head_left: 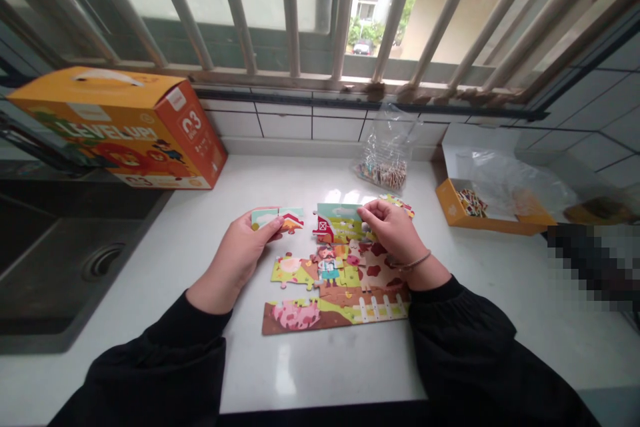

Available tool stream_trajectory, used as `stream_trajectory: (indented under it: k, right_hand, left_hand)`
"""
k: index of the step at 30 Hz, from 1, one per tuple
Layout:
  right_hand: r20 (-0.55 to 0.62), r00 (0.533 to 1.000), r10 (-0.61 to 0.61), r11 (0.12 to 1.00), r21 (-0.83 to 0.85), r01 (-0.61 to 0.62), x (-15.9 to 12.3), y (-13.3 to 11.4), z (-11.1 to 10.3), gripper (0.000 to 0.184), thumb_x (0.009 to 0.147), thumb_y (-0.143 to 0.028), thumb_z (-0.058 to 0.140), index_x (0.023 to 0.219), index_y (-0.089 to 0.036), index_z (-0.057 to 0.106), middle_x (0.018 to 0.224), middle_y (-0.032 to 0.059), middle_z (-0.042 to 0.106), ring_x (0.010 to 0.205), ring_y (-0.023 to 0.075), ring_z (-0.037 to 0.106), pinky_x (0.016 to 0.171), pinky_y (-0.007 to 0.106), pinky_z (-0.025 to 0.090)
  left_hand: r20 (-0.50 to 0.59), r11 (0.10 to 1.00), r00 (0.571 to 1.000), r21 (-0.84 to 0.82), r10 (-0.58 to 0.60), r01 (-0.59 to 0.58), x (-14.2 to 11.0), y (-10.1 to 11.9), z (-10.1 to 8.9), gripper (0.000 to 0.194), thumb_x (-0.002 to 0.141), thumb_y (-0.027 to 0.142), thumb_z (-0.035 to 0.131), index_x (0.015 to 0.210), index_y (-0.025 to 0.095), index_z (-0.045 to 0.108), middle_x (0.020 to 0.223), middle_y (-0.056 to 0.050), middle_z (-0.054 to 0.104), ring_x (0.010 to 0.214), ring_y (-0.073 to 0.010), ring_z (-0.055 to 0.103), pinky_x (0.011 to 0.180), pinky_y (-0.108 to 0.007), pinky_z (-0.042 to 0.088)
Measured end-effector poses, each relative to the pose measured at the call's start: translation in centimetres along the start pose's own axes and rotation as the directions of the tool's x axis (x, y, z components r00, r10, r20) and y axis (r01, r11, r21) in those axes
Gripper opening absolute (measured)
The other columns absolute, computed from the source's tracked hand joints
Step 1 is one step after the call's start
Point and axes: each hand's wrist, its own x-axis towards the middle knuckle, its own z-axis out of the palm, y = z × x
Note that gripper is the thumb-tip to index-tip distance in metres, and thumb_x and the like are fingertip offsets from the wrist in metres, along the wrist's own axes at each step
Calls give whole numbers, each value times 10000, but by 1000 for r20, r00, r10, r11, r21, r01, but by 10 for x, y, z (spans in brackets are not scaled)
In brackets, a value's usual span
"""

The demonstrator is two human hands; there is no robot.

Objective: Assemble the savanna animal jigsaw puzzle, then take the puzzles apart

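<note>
A partly joined farm jigsaw puzzle (333,297) lies on the white counter, showing a farmer, a cow, a pig and a white fence. My left hand (237,257) pinches a small joined group of puzzle pieces (293,219) with a red roof and sky, left of the main picture. A gap separates this group from the upper section (337,220) with sky, red barn and green field. My right hand (393,227) has thumb and finger closed on the right end of that upper section. Several loose pieces (404,203) lie just behind my right hand, partly hidden.
An orange puzzle box (125,127) stands at the back left, beside a dark sink (45,267). A clear bag of pieces (387,160) rests against the tiled wall. To the right sits an open orange-and-white box (493,213) with pieces and plastic. Window bars (290,13) rise behind.
</note>
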Motion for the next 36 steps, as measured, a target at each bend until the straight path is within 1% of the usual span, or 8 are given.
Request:
stream_trajectory:
  k: [2, 8, 14, 19, 23, 29, 32, 36]
  right_hand:
    - [24, 1000, 0, 998, 57, -1, 0, 1, 1, 568, 905, -799, 741, 911, -231, 705, 819, 51, 743, 719, 206, 655, 658, 327, 509]
    - [-34, 999, -28, 993, 116, 31, 2, 4, 3, 582, 897, -800, 761, 903, -221, 715, 786, 52, 755, 714, 202, 684, 680, 322, 537]
    - [-42, 996, 72, 970, 235, -61, 2, 3, 3, 606, 832, -808, 818, 907, -217, 706, 745, 35, 741, 681, 195, 713, 669, 314, 574]
    - [-48, 992, 116, 982, 157, -107, 1, 4, 2, 605, 818, -804, 829, 859, -217, 691, 685, 28, 706, 620, 192, 677, 565, 296, 511]
    - [-9, 993, 114, 955, 277, -107, 0, -1, 3, 595, 813, -776, 859, 895, -212, 688, 702, 6, 700, 630, 170, 671, 609, 299, 541]
    - [211, 977, 1, 939, 335, -73, -13, -15, 24, 463, 884, -624, 889, 1009, -226, 687, 848, 9, 754, 732, 166, 715, 711, 324, 602]
    - [247, 969, -15, 953, 298, -61, -19, -13, 36, 436, 900, -612, 879, 992, -235, 679, 855, 3, 729, 707, 156, 676, 660, 312, 585]
    - [301, 954, 11, 910, 393, -135, -21, -13, 39, 467, 876, -602, 912, 1025, -255, 637, 839, -19, 699, 681, 149, 653, 621, 300, 580]
  left_hand:
    - [4, 1000, 1000, 1, -5, 5, 0, 0, 0, 510, 786, 449, 992, 1145, 148, 789, 1113, -135, 865, 948, -242, 810, 867, -352, 624]
    - [-8, 1000, 1000, 2, -3, 3, 1, -2, 0, 548, 756, 451, 1003, 1154, 138, 791, 1103, -136, 866, 917, -235, 809, 835, -334, 623]
    - [-5, 1000, 1000, 17, -5, 5, 1, -3, 0, 540, 772, 442, 995, 1169, 142, 787, 1113, -146, 866, 917, -241, 814, 804, -326, 622]
    - [8, 1000, 1000, 3, -5, 5, 2, -4, -1, 553, 779, 418, 991, 1206, 136, 782, 1112, -150, 866, 907, -233, 818, 800, -315, 627]
    - [21, 1000, 1000, -15, -12, 12, 2, -4, 3, 545, 793, 380, 981, 1234, 141, 770, 1108, -146, 867, 916, -231, 826, 830, -321, 642]
    - [158, 999, 987, -37, -24, 30, -9, -11, 23, 451, 873, 390, 930, 1234, 177, 764, 1150, -131, 852, 998, -259, 825, 890, -371, 654]
    - [263, 995, 965, -92, -17, 42, -16, -16, 32, 400, 894, 382, 923, 1202, 183, 762, 1107, -97, 836, 960, -228, 807, 905, -367, 649]
    - [354, 973, 935, -203, -32, 110, -18, -20, 38, 433, 949, 494, 883, 1207, 175, 747, 1169, -107, 821, 1012, -227, 798, 995, -387, 635]
